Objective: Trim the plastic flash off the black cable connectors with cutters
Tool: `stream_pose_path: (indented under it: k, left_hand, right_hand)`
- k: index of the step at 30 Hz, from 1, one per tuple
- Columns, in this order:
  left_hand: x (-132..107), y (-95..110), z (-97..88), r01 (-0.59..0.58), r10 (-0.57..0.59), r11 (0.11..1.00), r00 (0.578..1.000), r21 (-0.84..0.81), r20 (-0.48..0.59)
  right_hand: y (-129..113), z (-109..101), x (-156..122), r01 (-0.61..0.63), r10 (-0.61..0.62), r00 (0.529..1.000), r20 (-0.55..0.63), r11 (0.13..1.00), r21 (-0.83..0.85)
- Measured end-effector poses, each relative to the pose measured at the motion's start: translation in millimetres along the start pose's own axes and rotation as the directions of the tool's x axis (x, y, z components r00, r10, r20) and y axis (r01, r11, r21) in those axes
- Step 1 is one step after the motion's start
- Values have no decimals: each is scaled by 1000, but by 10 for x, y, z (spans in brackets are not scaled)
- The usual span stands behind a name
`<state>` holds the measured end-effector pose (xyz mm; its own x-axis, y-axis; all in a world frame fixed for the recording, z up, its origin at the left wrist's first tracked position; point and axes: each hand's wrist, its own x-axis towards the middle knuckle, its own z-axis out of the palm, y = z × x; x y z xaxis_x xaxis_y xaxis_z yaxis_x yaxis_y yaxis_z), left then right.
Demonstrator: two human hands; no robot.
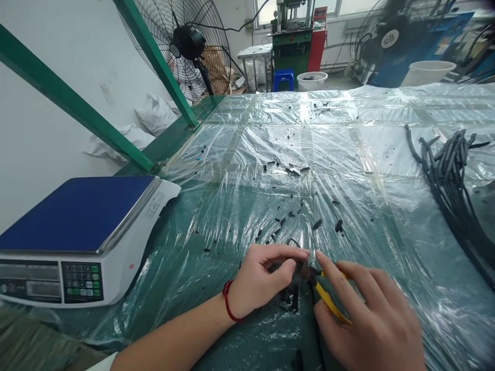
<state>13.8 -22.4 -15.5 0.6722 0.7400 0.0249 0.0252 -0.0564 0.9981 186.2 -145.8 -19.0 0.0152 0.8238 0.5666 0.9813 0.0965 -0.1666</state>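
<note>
My right hand is closed around the yellow handles of a pair of cutting pliers, with its index finger stretched forward over them. The dark metal jaws point left, toward the fingertips of my left hand, which wears a red cord bracelet. Thumb and fingers of that hand are drawn together at the jaws; what they pinch is mostly hidden. Just behind them a thin dark strip curves up. Beneath my hands lie black scraps, and a long black strip runs toward me.
At left stands a weighing scale with a blue platform. A bundle of long black strips lies at right. Black bits dot the plastic-covered table. Green posts rise at the far left; a large fan stands behind.
</note>
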Motion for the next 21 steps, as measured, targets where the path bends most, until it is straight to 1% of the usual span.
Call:
stream_pose_path:
  k: [3, 6, 12, 17, 21]
  left_hand:
    - [-3, -11, 22, 5, -4, 1000, 1000, 5, -11]
    - [0, -7, 37, -5, 5, 1000, 1000, 19, -19]
    - [1, -27, 34, 3, -1, 999, 999, 55, -37]
    - [5, -14, 28, -19, 23, 997, 999, 77, -49]
    - [-4, 32, 38, -37, 47, 990, 996, 134, -71]
  right_hand:
    - [14, -5, 12, 31, -31, 999, -17, 999, -21]
    - [27, 2, 20, 35, -35, 999, -21, 999, -24]
    - [42, 24, 10, 56, -55, 998, 19, 998, -21]
    - [53, 40, 2, 83, -82, 995, 57, 997, -4]
    - [50, 65, 0, 80, -81, 996, 35, 997, 21]
